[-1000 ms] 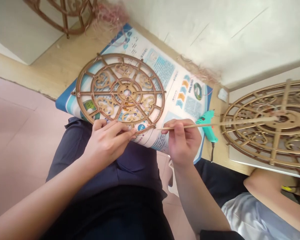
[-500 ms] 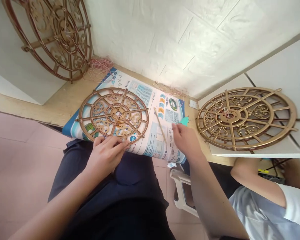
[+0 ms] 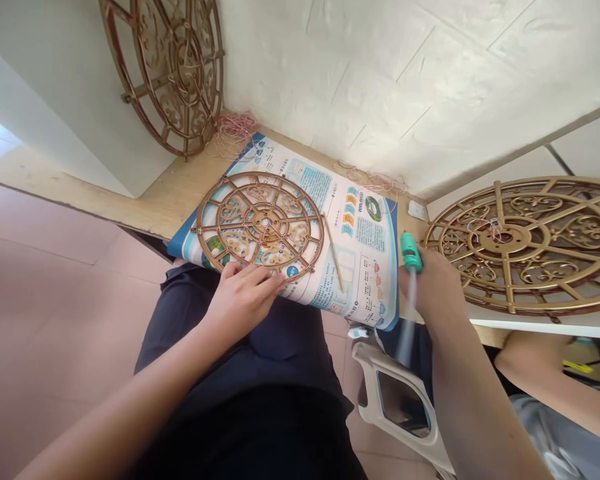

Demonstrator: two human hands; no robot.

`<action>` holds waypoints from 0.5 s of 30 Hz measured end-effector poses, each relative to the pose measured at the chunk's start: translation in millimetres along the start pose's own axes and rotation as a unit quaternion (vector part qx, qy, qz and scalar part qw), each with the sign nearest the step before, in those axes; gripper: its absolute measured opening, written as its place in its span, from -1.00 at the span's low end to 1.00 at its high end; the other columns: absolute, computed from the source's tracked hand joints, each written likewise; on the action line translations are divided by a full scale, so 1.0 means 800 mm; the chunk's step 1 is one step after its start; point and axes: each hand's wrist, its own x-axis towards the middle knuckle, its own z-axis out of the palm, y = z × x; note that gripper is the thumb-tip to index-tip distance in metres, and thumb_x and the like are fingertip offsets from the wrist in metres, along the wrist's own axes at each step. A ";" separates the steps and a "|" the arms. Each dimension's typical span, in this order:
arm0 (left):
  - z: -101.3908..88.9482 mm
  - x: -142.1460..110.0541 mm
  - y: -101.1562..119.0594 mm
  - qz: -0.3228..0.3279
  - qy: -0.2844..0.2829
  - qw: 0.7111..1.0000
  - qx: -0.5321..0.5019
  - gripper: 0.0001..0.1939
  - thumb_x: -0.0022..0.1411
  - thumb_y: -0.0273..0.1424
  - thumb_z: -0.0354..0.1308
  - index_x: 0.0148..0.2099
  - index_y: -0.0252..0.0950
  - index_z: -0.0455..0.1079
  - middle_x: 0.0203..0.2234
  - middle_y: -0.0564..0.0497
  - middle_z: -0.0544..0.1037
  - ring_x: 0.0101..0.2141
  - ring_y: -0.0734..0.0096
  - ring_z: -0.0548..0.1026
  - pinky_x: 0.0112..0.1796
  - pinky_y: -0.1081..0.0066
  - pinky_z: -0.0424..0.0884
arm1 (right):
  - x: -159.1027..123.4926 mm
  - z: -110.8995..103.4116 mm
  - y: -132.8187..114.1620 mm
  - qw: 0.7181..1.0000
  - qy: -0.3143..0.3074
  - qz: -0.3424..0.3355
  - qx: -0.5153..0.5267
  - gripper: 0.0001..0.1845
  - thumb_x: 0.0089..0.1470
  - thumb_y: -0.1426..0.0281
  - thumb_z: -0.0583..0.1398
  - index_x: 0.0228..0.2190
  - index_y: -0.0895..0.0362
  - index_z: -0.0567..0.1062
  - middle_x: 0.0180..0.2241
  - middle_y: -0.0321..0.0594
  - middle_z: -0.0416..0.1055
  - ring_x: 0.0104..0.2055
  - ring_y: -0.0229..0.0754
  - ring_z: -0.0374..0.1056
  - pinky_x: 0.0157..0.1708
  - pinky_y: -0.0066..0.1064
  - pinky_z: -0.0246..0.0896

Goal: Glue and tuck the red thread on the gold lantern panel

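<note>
A round bronze openwork frame with scrollwork panels lies flat on a printed poster sheet. My left hand is at its near rim, fingers bent over the edge and the thumb hidden. My right hand, over the poster's right edge, is closed around a small teal hot glue gun. A whitish glue stick, blurred, trails from the gun toward me. The gun's handle is hidden by the hand. A thin wooden stick lies on the poster between frame and right hand.
Similar frames lean at the back left and lie stacked on the right. Pink wire is heaped by the wall, with a white adapter-like block farther right. Another person's arm and a plastic stool are at lower right.
My right hand has moved right and taken up the teal glue gun, which lay at the poster's right edge. My left hand stays on the frame's rim. The view has shifted.
</note>
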 end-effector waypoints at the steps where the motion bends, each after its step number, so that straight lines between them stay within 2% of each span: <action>1: -0.001 0.000 0.001 0.000 -0.003 1.000 -0.003 -0.90 0.46 -0.49 0.24 -0.07 -0.26 0.59 -0.33 0.06 0.64 -0.29 0.32 0.58 -0.16 0.23 0.19 | -0.012 -0.007 -0.012 1.000 -0.001 -0.010 -0.003 -0.83 0.08 0.34 0.24 -0.26 0.09 0.58 -0.38 -0.05 0.43 -0.24 0.10 0.43 -0.21 -0.13 0.24; 3: -0.004 0.000 0.004 0.001 -0.010 1.000 -0.006 -0.90 0.47 -0.47 0.23 -0.08 -0.27 0.59 -0.31 0.05 0.66 -0.27 0.32 0.60 -0.14 0.22 0.22 | -0.037 -0.021 -0.043 0.999 -0.004 -0.037 0.017 -0.68 0.20 0.19 0.23 -0.08 0.05 0.60 -0.27 -0.12 0.53 -0.22 0.05 0.48 -0.25 -0.19 0.30; 4: -0.004 0.000 0.005 0.003 -0.011 1.000 -0.008 -0.90 0.47 -0.47 0.23 -0.09 -0.27 0.59 -0.30 0.05 0.67 -0.26 0.33 0.61 -0.14 0.22 0.23 | -0.049 -0.026 -0.060 0.996 -0.032 -0.060 0.061 -0.69 0.25 0.14 0.24 -0.09 0.05 0.60 -0.37 -0.19 0.53 -0.34 -0.02 0.47 -0.34 -0.24 0.30; 6: -0.005 0.000 0.009 0.012 -0.011 1.000 -0.008 -0.91 0.48 -0.45 0.23 -0.10 -0.27 0.58 -0.26 0.05 0.69 -0.25 0.36 0.62 -0.13 0.22 0.24 | -0.065 -0.034 -0.091 0.980 -0.122 -0.087 0.134 -0.75 0.30 0.15 0.23 -0.26 0.05 0.58 -0.56 -0.33 0.44 -0.57 -0.17 0.35 -0.52 -0.33 0.22; 7: -0.004 0.000 0.010 0.016 -0.008 1.000 -0.006 -0.91 0.48 -0.45 0.24 -0.10 -0.27 0.58 -0.25 0.05 0.70 -0.25 0.37 0.63 -0.15 0.22 0.24 | -0.069 -0.037 -0.104 0.973 -0.154 -0.103 0.140 -0.73 0.29 0.16 0.25 -0.38 0.05 0.53 -0.60 -0.35 0.41 -0.61 -0.20 0.32 -0.57 -0.35 0.19; 10: -0.002 -0.001 0.013 0.023 -0.003 1.000 -0.002 -0.92 0.47 -0.45 0.25 -0.10 -0.30 0.58 -0.27 0.06 0.70 -0.31 0.38 0.62 -0.20 0.21 0.22 | -0.070 -0.038 -0.125 0.961 -0.207 -0.135 0.127 -0.69 0.29 0.18 0.22 -0.45 0.05 0.50 -0.57 -0.34 0.48 -0.59 -0.19 0.37 -0.60 -0.37 0.19; 15: 0.000 -0.001 0.014 0.026 -0.006 1.000 0.000 -0.89 0.47 -0.44 0.25 -0.14 -0.32 0.59 -0.34 0.07 0.67 -0.36 0.35 0.60 -0.23 0.20 0.19 | -0.059 -0.030 -0.125 0.954 -0.240 -0.154 0.089 -0.70 0.31 0.13 0.22 -0.25 0.04 0.66 -0.37 -0.28 0.63 -0.41 -0.10 0.53 -0.46 -0.30 0.37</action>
